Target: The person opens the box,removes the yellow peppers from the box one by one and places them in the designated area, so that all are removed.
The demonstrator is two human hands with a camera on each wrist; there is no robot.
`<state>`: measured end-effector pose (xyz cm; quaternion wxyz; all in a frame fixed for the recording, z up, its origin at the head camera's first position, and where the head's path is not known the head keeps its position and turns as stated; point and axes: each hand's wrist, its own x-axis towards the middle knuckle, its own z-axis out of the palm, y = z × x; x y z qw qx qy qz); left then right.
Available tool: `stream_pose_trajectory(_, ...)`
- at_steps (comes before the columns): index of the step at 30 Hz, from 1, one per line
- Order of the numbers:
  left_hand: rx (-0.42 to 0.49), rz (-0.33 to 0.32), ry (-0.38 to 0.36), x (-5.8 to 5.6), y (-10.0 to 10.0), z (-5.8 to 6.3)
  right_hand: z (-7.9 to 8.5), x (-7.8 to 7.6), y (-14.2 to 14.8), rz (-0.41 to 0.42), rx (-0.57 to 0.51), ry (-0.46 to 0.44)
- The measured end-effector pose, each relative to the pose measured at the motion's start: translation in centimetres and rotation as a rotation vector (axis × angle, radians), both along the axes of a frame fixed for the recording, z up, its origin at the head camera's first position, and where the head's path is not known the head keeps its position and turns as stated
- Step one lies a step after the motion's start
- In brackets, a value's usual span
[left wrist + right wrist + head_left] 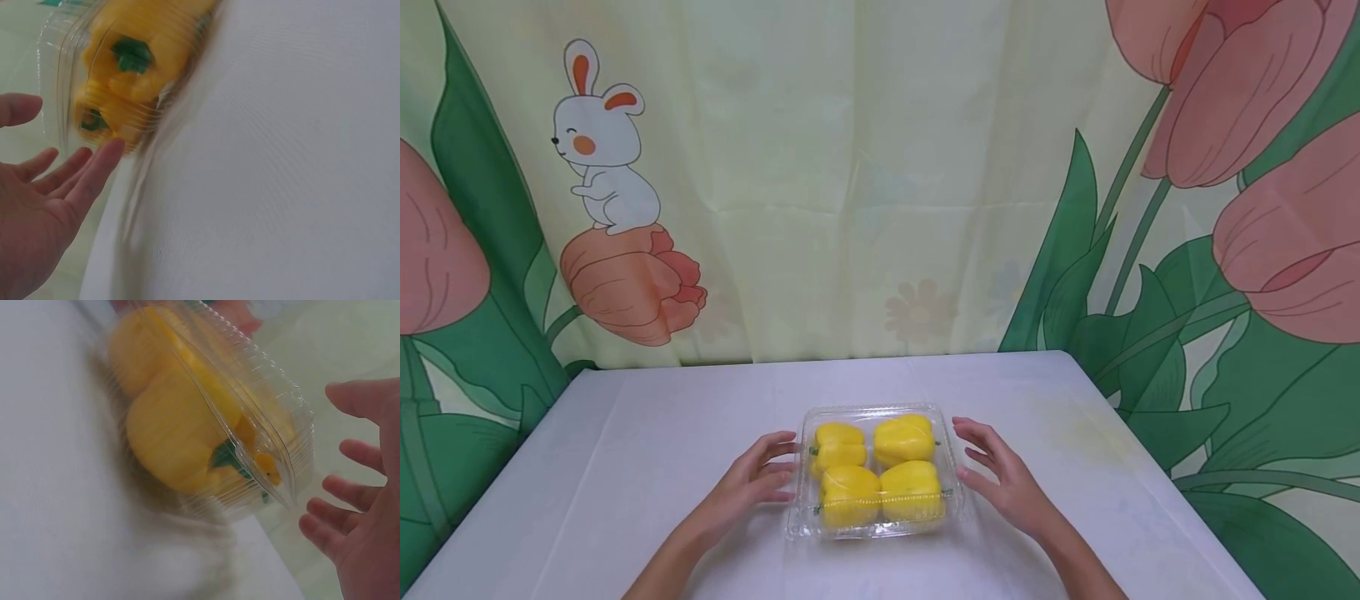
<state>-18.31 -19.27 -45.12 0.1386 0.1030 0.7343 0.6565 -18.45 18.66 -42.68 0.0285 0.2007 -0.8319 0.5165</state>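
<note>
Your left hand (743, 485) and right hand (1009, 480), both released, flank the box (807, 520) of four peppers (850, 493), midway between side edges of the surface (1045, 408).

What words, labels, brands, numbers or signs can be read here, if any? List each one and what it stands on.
None can be read in any view.
Clear container: no label or lettering visible.
Yellow peppers: no stickers or print visible.
White table: no writing visible.
Curtain: pictures only, including a rabbit and tulips.
</note>
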Motion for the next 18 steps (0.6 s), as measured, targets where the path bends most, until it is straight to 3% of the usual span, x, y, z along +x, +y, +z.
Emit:
stream_pose_trajectory(9, -0.001, -0.055, 0.006, 0.6, -0.6, -0.1, 0.0, 0.0, -0.4, -0.016, 0.046, 0.012)
stream_pose_trajectory(18, -0.025, -0.052, -0.010, 1.3, -0.5, 0.1, -0.1, 0.1, -0.6, -0.016, 0.071, 0.025)
